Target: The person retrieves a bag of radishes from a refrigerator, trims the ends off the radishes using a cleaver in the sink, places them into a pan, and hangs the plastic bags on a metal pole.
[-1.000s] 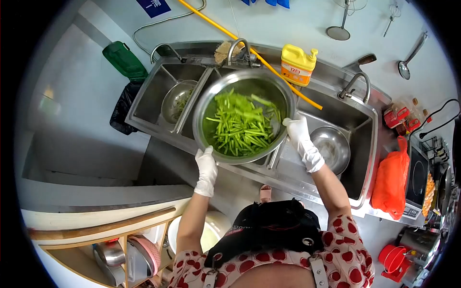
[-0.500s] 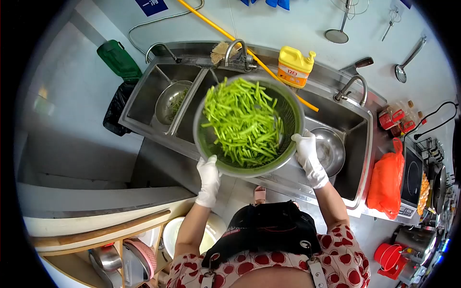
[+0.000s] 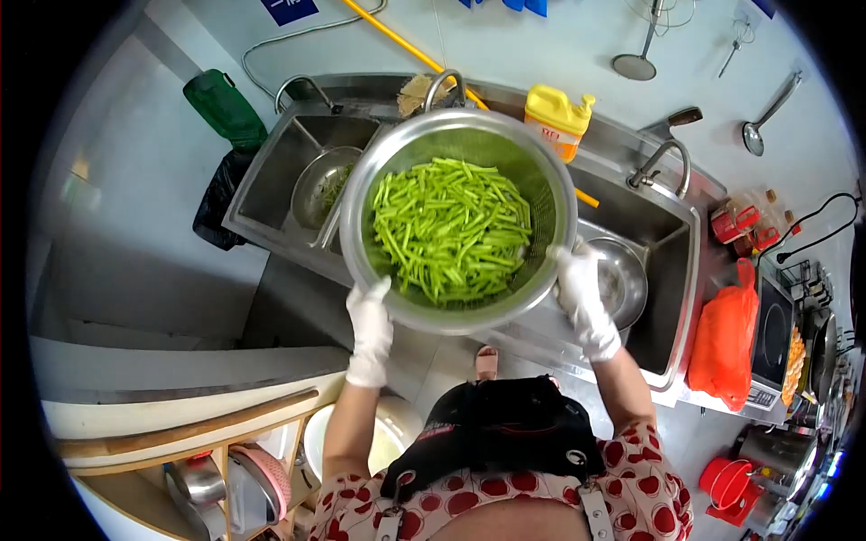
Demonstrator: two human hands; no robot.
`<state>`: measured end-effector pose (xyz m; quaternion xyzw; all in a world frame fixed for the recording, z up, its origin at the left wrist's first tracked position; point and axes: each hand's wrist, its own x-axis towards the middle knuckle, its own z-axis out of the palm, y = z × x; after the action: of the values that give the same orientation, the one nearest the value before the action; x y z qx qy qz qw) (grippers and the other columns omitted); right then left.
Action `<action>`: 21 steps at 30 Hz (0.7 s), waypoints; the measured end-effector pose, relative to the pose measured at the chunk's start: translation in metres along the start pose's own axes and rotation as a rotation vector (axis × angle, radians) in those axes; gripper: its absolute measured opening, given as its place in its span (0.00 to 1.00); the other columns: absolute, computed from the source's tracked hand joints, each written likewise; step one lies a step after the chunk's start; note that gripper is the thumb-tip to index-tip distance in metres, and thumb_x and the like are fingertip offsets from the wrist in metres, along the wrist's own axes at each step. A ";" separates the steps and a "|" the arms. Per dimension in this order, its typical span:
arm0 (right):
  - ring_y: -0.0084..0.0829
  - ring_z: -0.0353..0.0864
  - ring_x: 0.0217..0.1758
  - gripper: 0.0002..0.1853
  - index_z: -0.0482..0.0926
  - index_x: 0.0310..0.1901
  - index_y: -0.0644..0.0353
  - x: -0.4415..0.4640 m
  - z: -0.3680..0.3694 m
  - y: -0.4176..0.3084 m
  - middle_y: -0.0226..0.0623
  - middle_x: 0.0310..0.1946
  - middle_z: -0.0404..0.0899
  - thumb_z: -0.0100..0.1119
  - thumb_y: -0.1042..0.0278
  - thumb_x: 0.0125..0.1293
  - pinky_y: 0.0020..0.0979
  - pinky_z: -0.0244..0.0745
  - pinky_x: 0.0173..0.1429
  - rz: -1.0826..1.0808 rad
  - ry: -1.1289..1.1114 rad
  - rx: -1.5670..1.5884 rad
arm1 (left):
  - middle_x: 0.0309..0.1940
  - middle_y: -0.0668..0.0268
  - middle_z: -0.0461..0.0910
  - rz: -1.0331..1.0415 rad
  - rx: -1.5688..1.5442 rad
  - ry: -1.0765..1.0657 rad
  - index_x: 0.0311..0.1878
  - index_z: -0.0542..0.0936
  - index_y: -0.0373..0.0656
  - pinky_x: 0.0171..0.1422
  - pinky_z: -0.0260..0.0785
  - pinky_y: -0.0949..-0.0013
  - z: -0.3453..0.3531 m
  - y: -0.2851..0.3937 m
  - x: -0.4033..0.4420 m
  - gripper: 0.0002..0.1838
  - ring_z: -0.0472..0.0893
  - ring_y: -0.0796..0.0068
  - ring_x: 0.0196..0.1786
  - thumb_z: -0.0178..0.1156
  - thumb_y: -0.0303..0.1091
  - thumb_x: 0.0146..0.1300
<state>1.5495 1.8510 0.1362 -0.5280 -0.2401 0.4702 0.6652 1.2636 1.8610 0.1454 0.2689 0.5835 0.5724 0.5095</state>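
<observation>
A large metal bowl [image 3: 356, 236] with perforated sides is held up over the middle of the sink unit. Cut green stalks [image 3: 451, 230] lie heaped inside it. My left hand [image 3: 370, 334], in a white glove, grips the rim at the lower left. On the right side my right hand [image 3: 582, 298], also gloved in white, is closed on the rim. Both hands' fingers are partly hidden by the bowl.
Left basin holds a metal bowl [image 3: 311, 194] with green scraps; another metal bowl [image 3: 627, 279] is in the right basin. A yellow jug [image 3: 555, 117] and curved taps [image 3: 672, 162] line the back. An orange bag [image 3: 726, 343] lies right, beside a cooktop [image 3: 774, 334].
The bowl has come up closer to the camera and slightly left, my hands with it. The stalks, earlier tossed up and blurred, now lie settled lower inside.
</observation>
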 end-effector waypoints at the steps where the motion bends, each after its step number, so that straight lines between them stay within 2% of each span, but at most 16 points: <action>1: 0.21 0.68 0.11 0.10 0.75 0.42 0.69 0.001 0.005 -0.011 0.34 0.21 0.76 0.51 0.78 0.59 0.23 0.60 0.11 0.099 0.005 -0.023 | 0.26 0.73 0.75 0.027 0.022 -0.046 0.38 0.80 0.41 0.23 0.62 0.78 0.003 0.010 0.005 0.07 0.71 0.83 0.21 0.61 0.22 0.56; 3: 0.24 0.68 0.10 0.08 0.74 0.39 0.71 0.003 0.004 -0.026 0.36 0.18 0.74 0.52 0.78 0.58 0.24 0.60 0.11 0.202 -0.045 -0.159 | 0.23 0.73 0.75 0.071 0.062 -0.073 0.35 0.78 0.43 0.17 0.59 0.78 0.007 0.030 0.022 0.04 0.69 0.83 0.17 0.61 0.24 0.56; 4: 0.25 0.68 0.10 0.07 0.74 0.38 0.71 0.004 0.005 -0.024 0.36 0.18 0.73 0.52 0.78 0.58 0.24 0.60 0.11 0.216 -0.048 -0.120 | 0.22 0.73 0.75 0.068 -0.012 -0.061 0.35 0.79 0.42 0.16 0.57 0.79 0.013 0.041 0.020 0.04 0.69 0.83 0.16 0.61 0.24 0.56; 6: 0.25 0.68 0.10 0.06 0.74 0.37 0.70 0.001 0.013 -0.016 0.36 0.17 0.73 0.52 0.78 0.58 0.25 0.59 0.11 0.255 -0.050 -0.044 | 0.23 0.70 0.77 0.039 0.147 -0.151 0.36 0.79 0.41 0.18 0.60 0.77 0.000 0.048 0.033 0.04 0.72 0.81 0.18 0.60 0.24 0.57; 7: 0.25 0.67 0.10 0.06 0.73 0.37 0.70 0.004 0.019 -0.008 0.36 0.18 0.73 0.52 0.78 0.59 0.25 0.59 0.11 0.258 -0.056 -0.017 | 0.28 0.67 0.79 -0.005 0.214 -0.166 0.38 0.79 0.40 0.22 0.67 0.77 -0.008 0.048 0.046 0.06 0.76 0.77 0.22 0.60 0.23 0.57; 8: 0.25 0.67 0.10 0.06 0.74 0.37 0.71 0.007 0.029 0.006 0.37 0.20 0.74 0.52 0.78 0.59 0.25 0.59 0.11 0.228 -0.003 -0.022 | 0.33 0.64 0.80 -0.063 0.111 -0.164 0.43 0.78 0.40 0.30 0.74 0.72 -0.015 0.045 0.052 0.10 0.80 0.72 0.29 0.59 0.24 0.57; 10: 0.25 0.67 0.10 0.06 0.74 0.37 0.70 0.002 0.045 0.016 0.36 0.21 0.74 0.53 0.78 0.60 0.25 0.60 0.11 0.212 -0.100 -0.022 | 0.36 0.63 0.80 -0.145 0.100 -0.036 0.46 0.76 0.39 0.37 0.76 0.65 -0.032 0.037 0.067 0.12 0.81 0.69 0.34 0.60 0.24 0.57; 12: 0.25 0.66 0.10 0.04 0.74 0.35 0.69 -0.006 0.054 0.017 0.34 0.18 0.72 0.53 0.78 0.59 0.25 0.59 0.10 0.239 -0.041 -0.049 | 0.37 0.63 0.80 -0.195 0.103 -0.012 0.46 0.76 0.40 0.39 0.76 0.62 -0.046 0.031 0.070 0.13 0.81 0.68 0.36 0.61 0.25 0.57; 16: 0.23 0.65 0.10 0.04 0.74 0.35 0.65 -0.001 0.035 0.016 0.31 0.17 0.70 0.54 0.76 0.58 0.23 0.56 0.10 0.224 0.007 0.013 | 0.32 0.66 0.80 -0.231 0.403 -0.153 0.43 0.78 0.42 0.40 0.76 0.64 -0.038 0.049 0.036 0.11 0.80 0.72 0.36 0.63 0.27 0.57; 18: 0.23 0.64 0.10 0.04 0.74 0.35 0.64 0.008 0.029 0.054 0.30 0.17 0.70 0.54 0.76 0.59 0.23 0.56 0.10 0.236 0.022 0.031 | 0.31 0.68 0.81 -0.249 0.407 -0.090 0.42 0.79 0.42 0.37 0.76 0.68 -0.040 0.045 0.034 0.10 0.80 0.75 0.32 0.64 0.28 0.56; 21: 0.22 0.68 0.15 0.07 0.75 0.39 0.62 0.004 0.059 0.053 0.28 0.21 0.72 0.54 0.76 0.59 0.23 0.60 0.13 0.257 -0.111 -0.054 | 0.32 0.67 0.81 -0.336 0.400 -0.029 0.43 0.80 0.43 0.33 0.74 0.70 -0.071 0.025 0.069 0.10 0.80 0.75 0.30 0.62 0.27 0.56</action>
<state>1.4833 1.8827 0.1053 -0.5452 -0.2197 0.5734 0.5707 1.1693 1.8996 0.1371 0.2717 0.7141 0.3489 0.5426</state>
